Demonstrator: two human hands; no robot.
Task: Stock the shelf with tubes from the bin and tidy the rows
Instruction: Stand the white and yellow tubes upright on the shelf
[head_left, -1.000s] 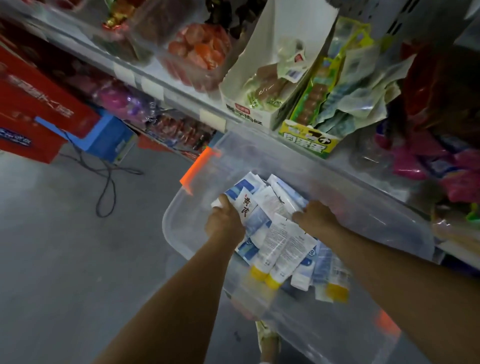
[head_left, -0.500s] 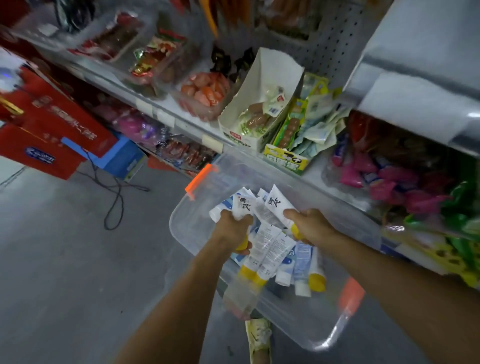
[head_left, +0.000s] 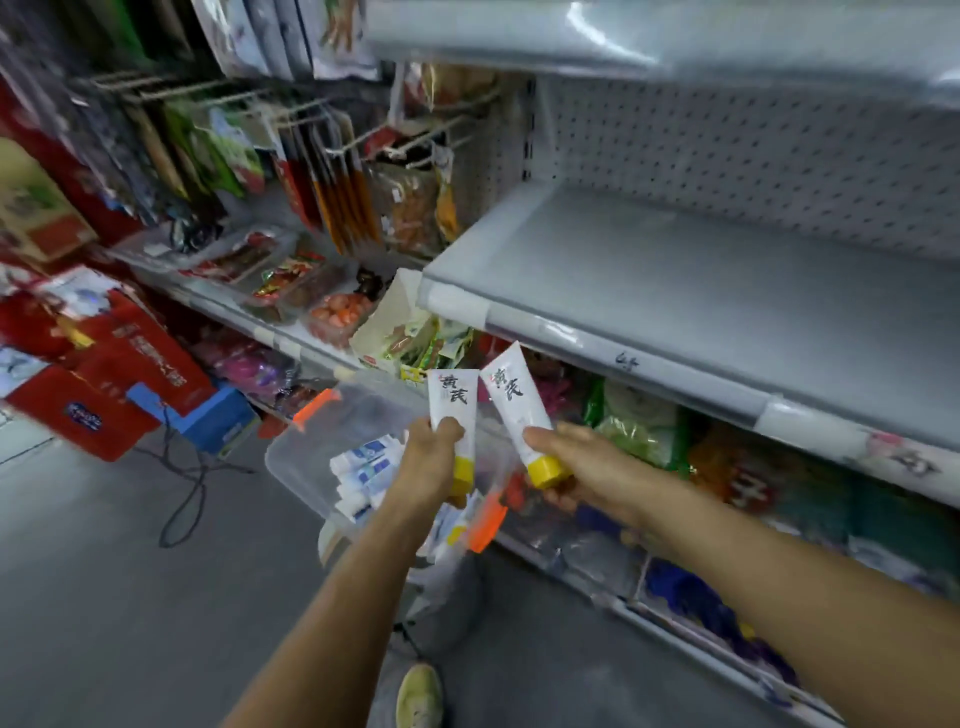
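Observation:
My left hand (head_left: 434, 460) grips a white tube (head_left: 453, 402) with a yellow cap, its flat end pointing up. My right hand (head_left: 582, 462) grips a second white tube (head_left: 514, 402) of the same kind by its lower end, yellow cap down. Both tubes are held above the clear plastic bin (head_left: 306, 457) with orange latches, where several blue-and-white tubes (head_left: 363, 470) lie. The grey shelf (head_left: 675, 291) up to the right is bare, with a pegboard back.
Left of the grey shelf hang snack packets on hooks (head_left: 332, 171), with trays and boxes of snacks (head_left: 337, 312) below. Lower shelves on the right hold bagged goods. Red cartons (head_left: 104, 374), a blue box and a black cable lie on the floor at left.
Both hands have lifted out of the bin, each with a yellow-capped tube, and risen toward the grey shelf. The view has tilted upward, bringing that shelf into sight.

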